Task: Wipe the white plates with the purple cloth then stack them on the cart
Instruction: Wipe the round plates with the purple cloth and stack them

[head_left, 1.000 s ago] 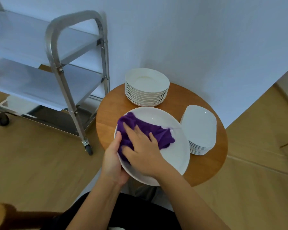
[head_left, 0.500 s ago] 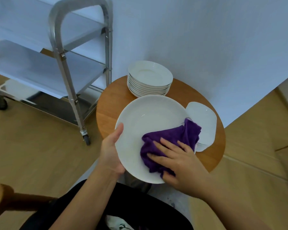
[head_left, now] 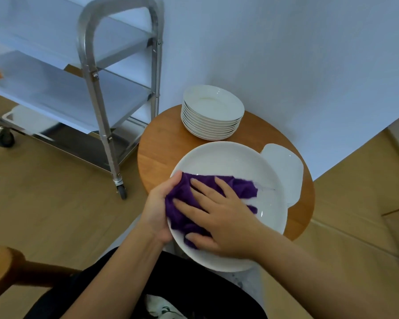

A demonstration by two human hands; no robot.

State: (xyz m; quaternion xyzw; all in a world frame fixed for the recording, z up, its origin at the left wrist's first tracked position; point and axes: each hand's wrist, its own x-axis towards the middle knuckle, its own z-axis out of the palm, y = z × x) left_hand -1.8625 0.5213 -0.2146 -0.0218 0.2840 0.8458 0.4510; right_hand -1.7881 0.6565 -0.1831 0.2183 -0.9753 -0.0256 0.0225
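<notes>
Head view: left hand (head_left: 158, 211) grips the plate (head_left: 230, 166) rim to steady it while the flat, open right hand (head_left: 219, 217) presses the cloth (head_left: 242, 187) down for wiping.

Left hand (head_left: 156, 210) gripping plate (head_left: 235, 162), right hand (head_left: 224, 217) pressing purple cloth (head_left: 242, 187)

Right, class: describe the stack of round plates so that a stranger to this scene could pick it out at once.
Start at the round wooden table beside the metal cart. At its far edge, near the white wall, stands the stack of round plates. Unlike the squarish stack on the right, its plates are round, and unlike the large plate being wiped, nobody touches it.
</notes>
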